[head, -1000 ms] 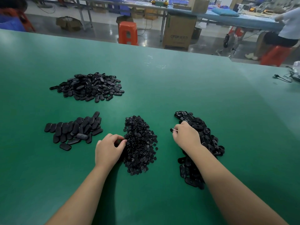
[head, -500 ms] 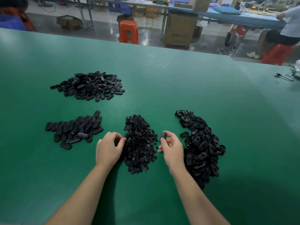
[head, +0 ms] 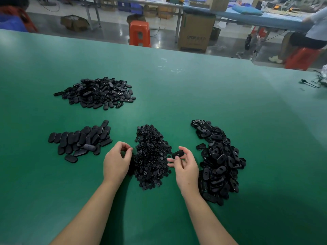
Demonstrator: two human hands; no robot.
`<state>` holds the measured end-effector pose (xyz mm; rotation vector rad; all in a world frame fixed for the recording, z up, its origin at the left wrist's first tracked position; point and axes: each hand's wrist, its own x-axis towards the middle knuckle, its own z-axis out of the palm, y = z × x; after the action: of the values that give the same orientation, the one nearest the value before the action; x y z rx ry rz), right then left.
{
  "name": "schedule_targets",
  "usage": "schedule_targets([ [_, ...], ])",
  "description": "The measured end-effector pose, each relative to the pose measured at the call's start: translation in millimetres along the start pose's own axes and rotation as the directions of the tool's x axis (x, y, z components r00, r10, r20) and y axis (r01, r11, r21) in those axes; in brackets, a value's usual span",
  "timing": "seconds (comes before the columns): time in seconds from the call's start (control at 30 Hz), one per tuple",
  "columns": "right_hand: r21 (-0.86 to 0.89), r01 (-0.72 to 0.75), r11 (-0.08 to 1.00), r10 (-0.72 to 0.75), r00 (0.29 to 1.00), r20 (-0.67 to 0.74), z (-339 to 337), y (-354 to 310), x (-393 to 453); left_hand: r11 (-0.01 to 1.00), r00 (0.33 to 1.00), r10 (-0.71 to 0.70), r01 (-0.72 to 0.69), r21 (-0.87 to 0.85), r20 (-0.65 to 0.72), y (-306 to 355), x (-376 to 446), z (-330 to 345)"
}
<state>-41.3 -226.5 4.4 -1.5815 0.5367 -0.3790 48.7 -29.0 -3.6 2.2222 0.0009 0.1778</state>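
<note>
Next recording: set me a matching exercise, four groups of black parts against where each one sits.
1 single oval piece
2 heap of small round parts
3 overlapped oval covers
4 heap behind those covers

A farthest from the person
B pinched in the right hand
C near left on the table
D between left hand and right hand

Pairs: 1-B, 2-D, 3-C, 4-A

Small-parts heap (head: pixel 150 156) and shell pile (head: pixel 219 160) crowd the front; table (head: pixel 194 96) beyond lies open
</note>
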Motion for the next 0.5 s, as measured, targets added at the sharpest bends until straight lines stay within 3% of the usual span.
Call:
schedule_targets([
  [0.27, 0.003, 0.019, 1.000, -0.019, 1.000, -0.016, -1.6, 0.2, -0.3, 0.996, 0.998, 0.062, -0.062, 0.060, 0.007, -2.8, 0.2, 0.6],
  [0.5, -0.090, 0.081, 0.993, -0.081, 0.997, -0.001, -1.1, 2.3, -0.4, 0.999, 1.000, 0.004, -0.004, 0.032, 0.000, 0.6, -0.9, -1.0],
])
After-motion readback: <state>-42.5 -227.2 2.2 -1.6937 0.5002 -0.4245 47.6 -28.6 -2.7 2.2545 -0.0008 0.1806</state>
